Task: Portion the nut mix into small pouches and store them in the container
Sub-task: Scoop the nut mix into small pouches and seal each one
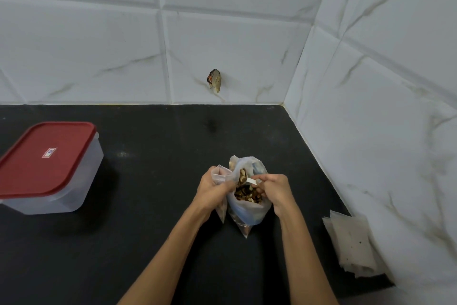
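One pouch looks to be in progress here and that's about it, so I'd call this pretty early in the job. The left hand (214,188) has its grip closed around the top of a small clear pouch (220,205), holding it upright right beside the big bag of nut mix (247,196) that sits on the black counter (153,205) in the near middle. The right hand (275,191) has its grip pinched on the handle of a little white spoon (248,180), and the bowl end is loaded with nuts just above the open mouth of the big bag, so my read is a scoop is about to go across into the pouch. Can't really tell how much is in the pouch already, the hand covers most of it. The big bag has plenty of nuts in it. Over on the near right, against the wall, there's a stack of empty pouches (351,243) waiting, so lots of portions left by the look of it. The container (57,196) is well off to the left with its red lid (47,158) on, and I can't see any filled pouches through the side. So: filling, sealing, opening the container and storing all remain to be done.
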A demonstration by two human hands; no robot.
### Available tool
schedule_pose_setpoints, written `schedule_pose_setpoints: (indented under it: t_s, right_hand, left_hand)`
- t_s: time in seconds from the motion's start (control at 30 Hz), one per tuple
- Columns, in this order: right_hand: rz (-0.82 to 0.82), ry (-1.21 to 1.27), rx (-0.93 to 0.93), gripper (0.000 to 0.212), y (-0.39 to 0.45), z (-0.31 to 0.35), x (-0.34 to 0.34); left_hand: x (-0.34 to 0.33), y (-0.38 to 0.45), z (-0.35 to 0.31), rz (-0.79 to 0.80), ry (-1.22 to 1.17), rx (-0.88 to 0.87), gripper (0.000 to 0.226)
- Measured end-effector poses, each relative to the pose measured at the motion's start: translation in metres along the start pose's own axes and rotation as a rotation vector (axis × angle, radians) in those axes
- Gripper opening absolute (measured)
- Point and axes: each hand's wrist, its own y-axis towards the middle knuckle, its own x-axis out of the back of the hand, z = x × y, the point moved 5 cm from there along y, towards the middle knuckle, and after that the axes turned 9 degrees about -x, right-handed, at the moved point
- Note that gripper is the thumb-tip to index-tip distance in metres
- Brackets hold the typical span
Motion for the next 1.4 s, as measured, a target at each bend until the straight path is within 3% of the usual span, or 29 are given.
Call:
schedule_pose_setpoints:
  t_s: [0.3,0.43,0.57,0.73,0.87,1.07,1.23,1.4]
  right_hand:
    - [0.100,0.216,-0.090,0.024,-0.002,-0.001,0.010]
    - [0.034,0.179,-0.084,0.024,-0.012,0.002,0.016]
    - [-0.059,0.189,-0.073,0.025,-0.028,0.009,0.033]
    - [-0.090,0.202,0.107,0.022,-0.071,0.045,0.048]
    - [-0.078,0.192,0.304,0.023,-0.106,0.073,0.044]
    - [-0.310,-0.295,0.640,0.023,-0.136,0.086,0.028]
    - [-0.361,-0.443,0.718,0.019,-0.138,0.091,0.022]
    - [-0.420,-0.427,0.790,0.017,-0.145,0.096,0.023]
  left_hand:
    - [0.005,-0.003,-0.001,-0.070,0.003,-0.017,0.019]
    - [0.004,-0.007,-0.009,-0.055,0.060,-0.055,0.023]
    - [0.010,-0.016,-0.031,-0.186,0.270,-0.174,0.034]
    - [0.003,-0.024,-0.063,-0.233,0.460,-0.303,0.037]
    - [-0.006,-0.024,-0.077,-0.191,0.476,-0.278,0.038]
    - [-0.016,-0.018,-0.083,-0.183,0.397,-0.265,0.040]
    - [-0.015,-0.015,-0.079,-0.189,0.348,-0.273,0.046]
    - [-0.012,-0.013,-0.077,-0.200,0.333,-0.266,0.042]
